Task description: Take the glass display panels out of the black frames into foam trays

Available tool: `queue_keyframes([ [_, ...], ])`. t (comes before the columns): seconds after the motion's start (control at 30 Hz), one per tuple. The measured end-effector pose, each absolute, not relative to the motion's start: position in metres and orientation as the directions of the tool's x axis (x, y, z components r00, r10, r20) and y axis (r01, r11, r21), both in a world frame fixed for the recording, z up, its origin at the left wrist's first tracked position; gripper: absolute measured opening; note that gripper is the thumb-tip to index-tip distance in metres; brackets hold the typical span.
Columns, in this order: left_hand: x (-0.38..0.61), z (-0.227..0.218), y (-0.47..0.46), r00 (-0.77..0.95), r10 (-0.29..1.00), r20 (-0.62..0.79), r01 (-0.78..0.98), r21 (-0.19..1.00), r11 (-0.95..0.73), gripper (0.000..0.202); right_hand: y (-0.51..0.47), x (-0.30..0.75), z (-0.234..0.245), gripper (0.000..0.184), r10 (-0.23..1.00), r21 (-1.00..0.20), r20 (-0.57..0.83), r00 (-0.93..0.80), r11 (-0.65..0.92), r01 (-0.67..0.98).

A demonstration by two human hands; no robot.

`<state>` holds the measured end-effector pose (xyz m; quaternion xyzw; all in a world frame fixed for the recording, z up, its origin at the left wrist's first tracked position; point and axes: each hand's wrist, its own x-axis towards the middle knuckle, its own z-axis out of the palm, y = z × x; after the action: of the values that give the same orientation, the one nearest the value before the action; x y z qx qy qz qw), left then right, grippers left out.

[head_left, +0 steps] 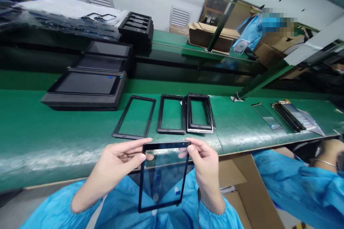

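Between my two hands a black-bordered tablet glass panel [163,180] hangs over my lap, in front of the bench edge; my sleeves show through it. My left hand [122,162] pinches its upper left corner between thumb and fingers. At the upper right corner, my right hand [202,161] grips it the same way. Just beyond, on the green bench, lie a single black tablet frame [117,130], another black frame [160,114] and a stack of frames [212,118]. A small blue tab shows near the panel's lower right corner.
Dark foam trays [80,103] with tablet screens stand at left. Black trays [137,25] and brown cardboard dividers [209,37] sit on the back shelf. More panels [290,116] lie at right. A cardboard box [242,189] is below the bench, beside a co-worker's blue sleeve [298,182].
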<state>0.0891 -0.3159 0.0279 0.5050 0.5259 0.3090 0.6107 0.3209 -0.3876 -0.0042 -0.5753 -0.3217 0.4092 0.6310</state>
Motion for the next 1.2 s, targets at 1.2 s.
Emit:
queue_keyframes([
  [1.2,0.081,0.003,-0.315,0.352,0.894,-0.278,0.161,0.959,0.234,0.039,-0.394,0.32,-0.013,0.023,0.92,-0.979,-0.112,0.375,-0.038,-0.198],
])
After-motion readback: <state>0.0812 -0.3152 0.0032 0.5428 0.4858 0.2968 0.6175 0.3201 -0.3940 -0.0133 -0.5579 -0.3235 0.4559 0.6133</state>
